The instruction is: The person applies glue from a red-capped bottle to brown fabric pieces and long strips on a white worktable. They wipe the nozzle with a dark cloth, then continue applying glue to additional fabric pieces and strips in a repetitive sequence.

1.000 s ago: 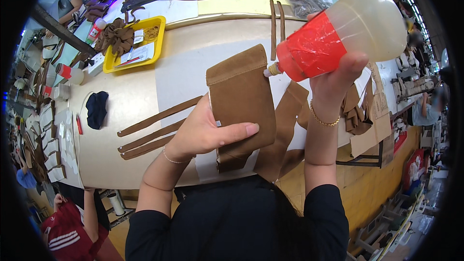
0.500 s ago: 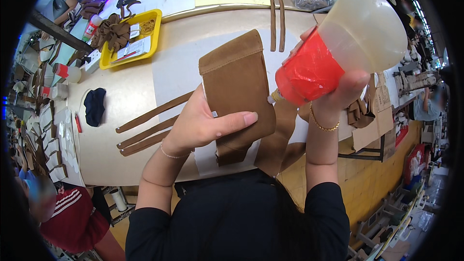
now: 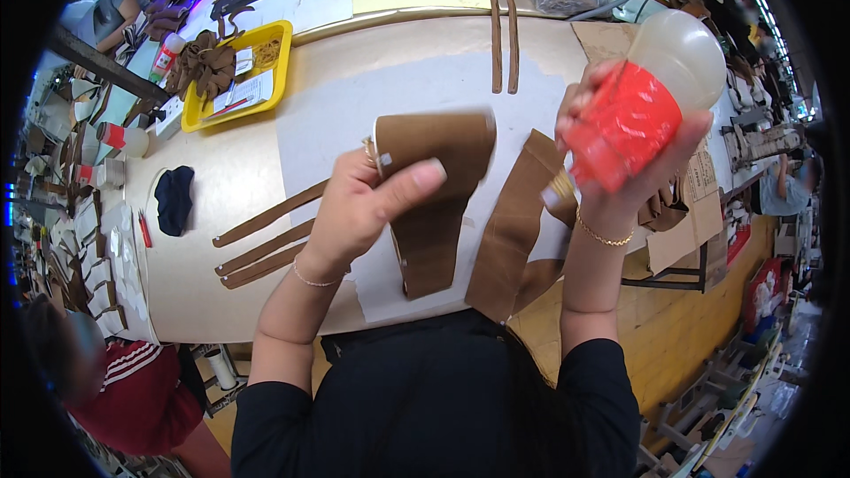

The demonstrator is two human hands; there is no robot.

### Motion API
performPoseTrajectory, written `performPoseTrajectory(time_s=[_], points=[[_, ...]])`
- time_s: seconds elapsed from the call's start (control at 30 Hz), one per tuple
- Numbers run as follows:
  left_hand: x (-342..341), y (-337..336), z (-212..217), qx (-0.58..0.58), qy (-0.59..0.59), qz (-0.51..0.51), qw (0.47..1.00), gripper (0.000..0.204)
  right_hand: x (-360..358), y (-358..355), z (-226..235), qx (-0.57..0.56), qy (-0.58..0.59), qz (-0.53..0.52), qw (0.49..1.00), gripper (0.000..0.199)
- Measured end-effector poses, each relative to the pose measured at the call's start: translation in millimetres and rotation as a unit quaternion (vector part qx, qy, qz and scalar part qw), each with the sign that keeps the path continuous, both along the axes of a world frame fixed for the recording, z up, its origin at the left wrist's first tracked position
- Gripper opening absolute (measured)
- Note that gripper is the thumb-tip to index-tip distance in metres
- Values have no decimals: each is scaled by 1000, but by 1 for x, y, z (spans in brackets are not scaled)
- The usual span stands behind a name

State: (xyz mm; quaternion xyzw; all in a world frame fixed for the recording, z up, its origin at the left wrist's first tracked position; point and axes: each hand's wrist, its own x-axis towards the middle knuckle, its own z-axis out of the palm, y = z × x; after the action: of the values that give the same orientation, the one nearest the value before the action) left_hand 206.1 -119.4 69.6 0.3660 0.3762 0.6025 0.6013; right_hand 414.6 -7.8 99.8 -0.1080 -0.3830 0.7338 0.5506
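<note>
My left hand is closed on a brown fabric piece, thumb across its front and fingers behind it. The piece folds over at its top and hangs down over a grey-white sheet. In my right hand is a glue bottle, translucent with a red-wrapped neck, tilted with its nozzle pointing down and left. The nozzle is apart from the fabric in my left hand. Below the bottle, another brown fabric piece lies on the table. Several narrow brown strips lie left of my left hand.
A yellow tray holds brown pieces and papers at the far left. Nearer are a dark blue cloth and a red pen. Two brown strips lie at the back. Cardboard stands at right. A person in maroon is at lower left.
The glue bottle has moved right, away from the fabric. My left hand has lowered the fabric piece's top and folded it over; more of the piece lying on the table shows.
</note>
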Motion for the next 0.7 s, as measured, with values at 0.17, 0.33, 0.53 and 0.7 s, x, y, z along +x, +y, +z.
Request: performPoseTrajectory(time_s=[0.17, 0.33, 0.53, 0.7], points=[[-9, 2, -1, -22, 201, -53, 978, 55, -17, 22, -3, 87, -84, -121, 985, 85], [-15, -4, 14, -41, 158, -102, 981, 59, -33, 38, 13, 199, -161, -135, 957, 74], [-15, -10, 21, -46, 131, -145, 980, 63, -47, 61, 12, 251, -174, -168, 937, 68], [-13, -15, 24, -46, 101, -136, 984, 60, -68, 44, 23, 265, -178, -126, 939, 70]])
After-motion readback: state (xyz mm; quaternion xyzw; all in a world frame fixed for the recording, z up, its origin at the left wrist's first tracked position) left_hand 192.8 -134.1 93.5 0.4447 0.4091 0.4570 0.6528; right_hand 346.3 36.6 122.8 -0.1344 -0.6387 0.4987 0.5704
